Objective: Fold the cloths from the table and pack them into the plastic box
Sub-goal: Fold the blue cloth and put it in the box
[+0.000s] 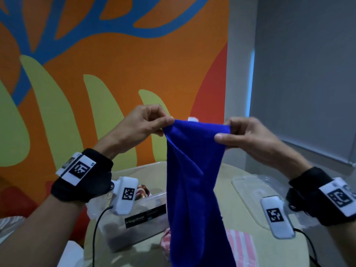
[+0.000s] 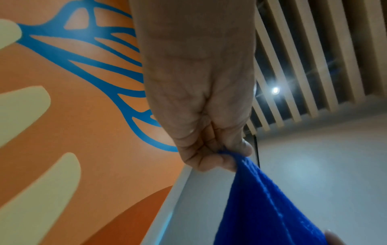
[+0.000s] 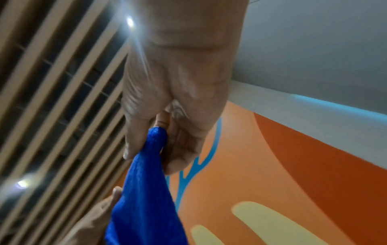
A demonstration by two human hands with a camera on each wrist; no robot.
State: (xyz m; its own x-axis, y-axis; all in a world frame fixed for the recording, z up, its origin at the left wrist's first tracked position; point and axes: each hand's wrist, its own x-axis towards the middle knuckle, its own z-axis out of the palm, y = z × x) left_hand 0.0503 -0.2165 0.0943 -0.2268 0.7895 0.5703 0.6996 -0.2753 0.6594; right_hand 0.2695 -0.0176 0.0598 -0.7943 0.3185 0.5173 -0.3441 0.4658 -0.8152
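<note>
Two hands up: left hand (image 1: 142, 122) pinches one top corner of the blue cloth (image 1: 192, 180), right hand (image 1: 248, 135) the other. It hangs limp above the desk (image 1: 227, 209) beside the plastic box (image 1: 142, 214); soft, light, best held by corners.

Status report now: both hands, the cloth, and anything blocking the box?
Left hand and right hand each pinch a top corner of the blue cloth. Cloth hangs unfolded, in front of the clear plastic box. Pink striped cloth lies on table.

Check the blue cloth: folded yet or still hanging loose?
Not folded: the blue cloth hangs loose, pinched at its top edge by left hand and right hand.
</note>
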